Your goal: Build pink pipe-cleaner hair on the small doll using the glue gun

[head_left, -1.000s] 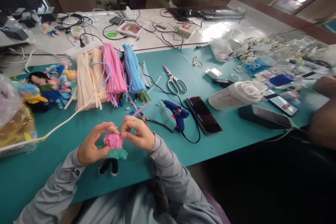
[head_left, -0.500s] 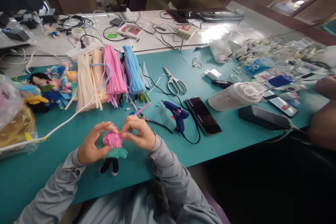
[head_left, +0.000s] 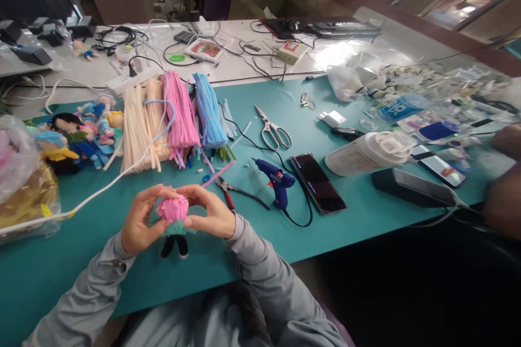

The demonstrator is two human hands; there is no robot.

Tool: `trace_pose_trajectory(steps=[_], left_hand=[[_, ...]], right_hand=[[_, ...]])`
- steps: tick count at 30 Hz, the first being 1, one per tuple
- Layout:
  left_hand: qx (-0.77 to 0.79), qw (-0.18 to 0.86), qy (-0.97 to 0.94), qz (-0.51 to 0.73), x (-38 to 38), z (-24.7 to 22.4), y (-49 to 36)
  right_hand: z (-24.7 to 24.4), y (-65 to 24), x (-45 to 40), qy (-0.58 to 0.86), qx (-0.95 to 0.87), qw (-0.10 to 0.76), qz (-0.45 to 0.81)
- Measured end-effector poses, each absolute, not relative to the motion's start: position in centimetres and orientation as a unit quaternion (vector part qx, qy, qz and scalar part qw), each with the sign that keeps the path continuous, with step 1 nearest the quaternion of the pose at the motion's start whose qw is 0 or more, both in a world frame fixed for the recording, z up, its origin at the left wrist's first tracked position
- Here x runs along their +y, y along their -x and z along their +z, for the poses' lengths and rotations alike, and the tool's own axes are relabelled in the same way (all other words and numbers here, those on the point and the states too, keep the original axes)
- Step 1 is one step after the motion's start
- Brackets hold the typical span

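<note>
A small doll (head_left: 174,210) with fluffy pink hair, a mint-green outfit and black legs is held between my hands, just above the mat near its front edge. My left hand (head_left: 140,219) grips the head from the left, fingers over the top and thumb low. From the right, my right hand (head_left: 211,211) closes on the same head, fingertips on top and thumb at the neck. Black legs with white tips hang below. Just beyond my right hand lie red-handled pliers (head_left: 226,191), partly covered by that hand. Farther right is a blue glue gun (head_left: 277,181) with its cord.
Behind my hands lie bundles of peach, pink (head_left: 181,111) and blue (head_left: 209,111) pipe cleaners. Several finished dolls (head_left: 75,133) sit at left. Scissors (head_left: 273,129), a phone (head_left: 318,183) and a white bottle (head_left: 368,153) lie rightward. A white cable (head_left: 106,187) crosses the left. Another person's hand shows far right.
My right hand has gone from a fingertip pinch at the hair's right side to cupping the head with its thumb lower. The pliers' red handle now shows. The view has shifted slightly.
</note>
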State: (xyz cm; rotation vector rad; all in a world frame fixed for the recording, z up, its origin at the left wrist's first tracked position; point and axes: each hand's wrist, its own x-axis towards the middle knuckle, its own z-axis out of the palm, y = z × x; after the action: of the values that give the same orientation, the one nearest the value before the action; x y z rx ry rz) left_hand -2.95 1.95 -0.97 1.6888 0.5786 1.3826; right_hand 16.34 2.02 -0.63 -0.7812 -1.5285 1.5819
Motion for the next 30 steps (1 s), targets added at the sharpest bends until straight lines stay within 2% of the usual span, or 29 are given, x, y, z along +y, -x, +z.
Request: trace_pose_trajectory(steps=[9, 16, 25, 30], left_hand=[[0.273, 0.445, -0.660, 0.540, 1.6, -1.9, 3.3], [0.293, 0.558, -0.581, 0.516, 2.2, -1.8, 3.2], [0.374, 0.632, -0.468, 0.491, 2.9, -1.6, 2.8], [0.369, 0.658, -0.391, 0.528, 3.5, -1.3, 2.7]], right_hand=[[-0.8, -15.8, 1.7, 0.329, -0.555, 0.429, 0.632], [-0.9, -15.9, 1.9, 0.356, -0.605, 0.455, 0.548], [-1.1, -15.9, 2.2, 0.365, -0.666, 0.453, 0.466], [-0.9, -16.8, 2.5, 0.360, -0.647, 0.544, 0.395]])
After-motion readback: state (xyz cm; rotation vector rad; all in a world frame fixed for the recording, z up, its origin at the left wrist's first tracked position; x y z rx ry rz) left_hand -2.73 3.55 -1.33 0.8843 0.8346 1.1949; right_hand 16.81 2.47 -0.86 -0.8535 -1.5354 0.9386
